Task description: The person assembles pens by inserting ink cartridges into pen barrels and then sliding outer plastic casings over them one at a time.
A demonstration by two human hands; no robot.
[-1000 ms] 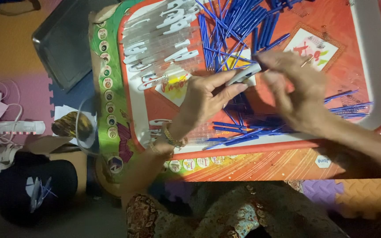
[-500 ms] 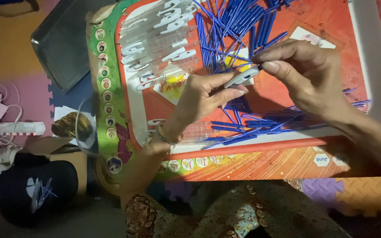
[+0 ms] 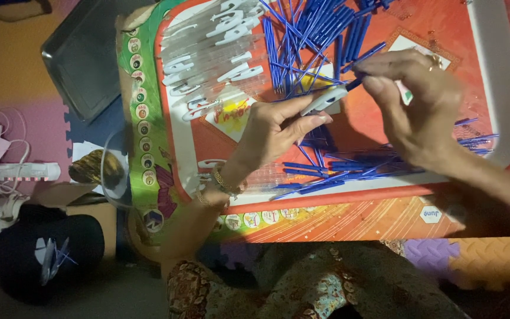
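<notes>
1. Head view, looking down. A red tray (image 3: 208,147) with a white rim lies on a colourful printed board (image 3: 337,221) over foam floor mats.
2. Left hand (image 3: 273,127) is at mid-tray, a bracelet at the wrist. Its fingers (image 3: 302,106) are closed round a clear pen barrel with a white cap (image 3: 324,99), which lies tilted, the cap end toward the right.
3. Right hand (image 3: 420,106) is just right of the left, a ring on one finger. Thumb and forefinger are pinched shut on a blue refill (image 3: 355,84) whose end meets the barrel's mouth; how far in it sits, cannot tell.
4. The two hands nearly touch at the barrel, above the centre of the tray.
5. Far side of the tray: a loose heap of blue refills (image 3: 308,35), criss-crossed. More blue refills (image 3: 337,171) lie along the near rim, partly under the right wrist.
6. Far left of the tray: a pile of clear barrels with white clips (image 3: 213,53), lying roughly parallel.
7. Left of the tray, on the floor: a dark metal pan (image 3: 84,59), a black cap (image 3: 42,254), a white power strip (image 3: 25,171) with cords.
8. Near edge: patterned fabric over the person's lap (image 3: 302,283).
</notes>
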